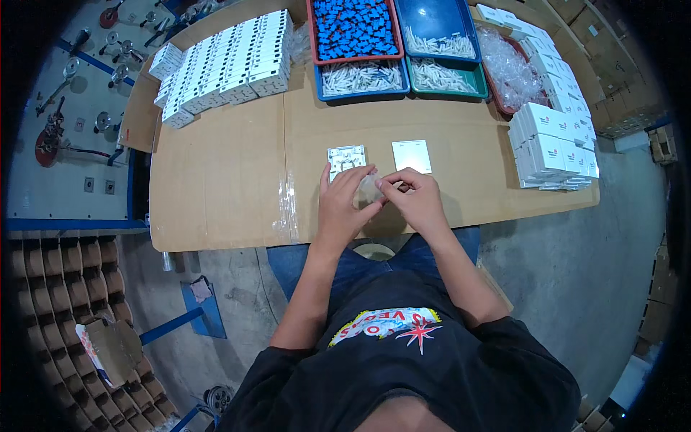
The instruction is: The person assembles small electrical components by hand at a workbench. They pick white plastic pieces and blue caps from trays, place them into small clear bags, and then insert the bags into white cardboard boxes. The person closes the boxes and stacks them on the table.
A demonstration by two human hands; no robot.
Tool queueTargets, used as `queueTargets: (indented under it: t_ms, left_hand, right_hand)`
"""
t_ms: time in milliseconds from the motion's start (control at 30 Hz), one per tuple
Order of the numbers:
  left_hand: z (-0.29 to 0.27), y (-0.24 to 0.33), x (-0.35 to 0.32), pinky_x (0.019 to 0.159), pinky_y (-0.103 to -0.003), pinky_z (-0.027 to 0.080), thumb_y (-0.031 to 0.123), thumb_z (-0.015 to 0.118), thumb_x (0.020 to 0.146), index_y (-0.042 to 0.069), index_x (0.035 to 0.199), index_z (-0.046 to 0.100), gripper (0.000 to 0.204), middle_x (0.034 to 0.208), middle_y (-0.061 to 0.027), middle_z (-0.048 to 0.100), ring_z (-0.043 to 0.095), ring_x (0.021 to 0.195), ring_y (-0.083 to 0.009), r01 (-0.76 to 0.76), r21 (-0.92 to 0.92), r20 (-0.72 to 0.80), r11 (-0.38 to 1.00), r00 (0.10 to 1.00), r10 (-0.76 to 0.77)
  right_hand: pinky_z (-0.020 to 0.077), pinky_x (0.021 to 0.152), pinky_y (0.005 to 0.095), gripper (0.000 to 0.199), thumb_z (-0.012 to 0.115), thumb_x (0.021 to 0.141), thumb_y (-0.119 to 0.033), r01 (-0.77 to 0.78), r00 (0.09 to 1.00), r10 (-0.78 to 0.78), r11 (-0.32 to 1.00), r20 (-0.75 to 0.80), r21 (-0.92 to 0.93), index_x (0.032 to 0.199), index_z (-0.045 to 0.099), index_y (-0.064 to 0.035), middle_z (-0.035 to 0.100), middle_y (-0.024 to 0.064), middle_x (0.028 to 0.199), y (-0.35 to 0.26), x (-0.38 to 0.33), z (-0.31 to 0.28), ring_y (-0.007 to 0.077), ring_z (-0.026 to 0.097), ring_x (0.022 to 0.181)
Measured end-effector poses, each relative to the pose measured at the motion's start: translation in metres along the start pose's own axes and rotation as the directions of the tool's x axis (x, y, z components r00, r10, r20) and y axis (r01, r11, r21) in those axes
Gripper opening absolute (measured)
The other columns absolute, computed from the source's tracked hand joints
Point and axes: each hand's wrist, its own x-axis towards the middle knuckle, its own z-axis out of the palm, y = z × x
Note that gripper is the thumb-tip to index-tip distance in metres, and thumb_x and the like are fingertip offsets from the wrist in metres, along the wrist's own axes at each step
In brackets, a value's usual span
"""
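Holding clear plastic [370, 189], the left hand [342, 203] and right hand [419, 201] each have their grip clamped on it, near a white plate [411, 156] on the desk [216, 187].

Black printed T-shirt [446, 371], blue jeans [363, 274]

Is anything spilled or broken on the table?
Nothing stands out as spilled or broken. The small blue plastic pieces sit inside their red rectangular plastic tray, and the smooth white square panel beyond the bare right hand looks whole. Tiny cracks would be too small to see.
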Motion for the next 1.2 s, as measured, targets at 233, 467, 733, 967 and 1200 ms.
queueTargets:
  t_ms: [233,467,733,967,1200]
  left_hand:
    - [0.010,0.008,0.000,0.124,-0.055,0.027,0.020,0.084,0.079,0.012,0.131,0.068,0.055,0.125,-0.0067,0.074,0.067,0.122,-0.0243,0.027,-0.055,-0.070,0.998,0.997,-0.030]
    - [0.018,-0.003,-0.003,0.119,-0.049,0.038,0.014,0.080,0.084,0.008,0.131,0.067,0.049,0.125,-0.0104,0.072,0.067,0.121,-0.0260,0.096,-0.186,-0.121,0.978,0.985,-0.120]
    - [0.039,-0.014,-0.018,0.100,-0.037,0.051,0.000,0.071,0.088,0.002,0.136,0.062,0.049,0.117,-0.0139,0.066,0.066,0.111,-0.0265,0.179,-0.390,-0.121,0.903,0.963,-0.243]
    - [0.070,-0.024,-0.032,0.095,-0.037,0.048,0.013,0.061,0.099,0.003,0.133,0.061,0.035,0.115,-0.0144,0.062,0.061,0.106,-0.0268,0.205,-0.486,-0.037,0.849,0.967,-0.254]
    - [0.078,-0.023,-0.028,0.077,-0.035,0.048,0.019,0.064,0.100,0.004,0.131,0.062,0.035,0.101,-0.0111,0.057,0.056,0.084,-0.0228,0.168,-0.413,-0.017,0.895,0.981,-0.192]
  right_hand:
    - [0.0495,0.065,0.0274,0.020,0.081,0.091,-0.018,0.085,0.995,-0.084,0.996,-0.052,0.023,0.103,0.081,-0.0031,0.073,0.0077,0.090,-0.004,-0.002,0.000,0.0117,0.062,0.070]
    - [0.0554,0.073,0.0266,0.026,0.074,0.097,-0.014,0.044,0.999,-0.036,0.964,-0.037,0.262,0.119,0.076,0.0002,0.077,0.0095,0.104,-0.003,-0.002,0.003,0.0129,0.072,0.082]
    - [0.0567,0.074,0.0285,0.026,0.070,0.101,-0.014,0.074,0.993,-0.061,0.988,-0.098,0.136,0.120,0.074,0.0032,0.077,0.0095,0.101,0.026,0.040,-0.033,0.0139,0.073,0.084]
    - [0.0573,0.080,0.0307,0.027,0.069,0.099,-0.017,0.151,0.951,-0.159,0.987,-0.267,-0.050,0.116,0.075,0.0027,0.078,0.0118,0.098,0.074,0.130,-0.100,0.0171,0.074,0.090]
    - [0.0566,0.090,0.0448,0.022,0.065,0.095,-0.014,0.176,0.869,-0.378,0.840,-0.320,-0.513,0.111,0.076,-0.0022,0.076,0.0203,0.106,0.086,0.205,-0.159,0.0388,0.073,0.102]
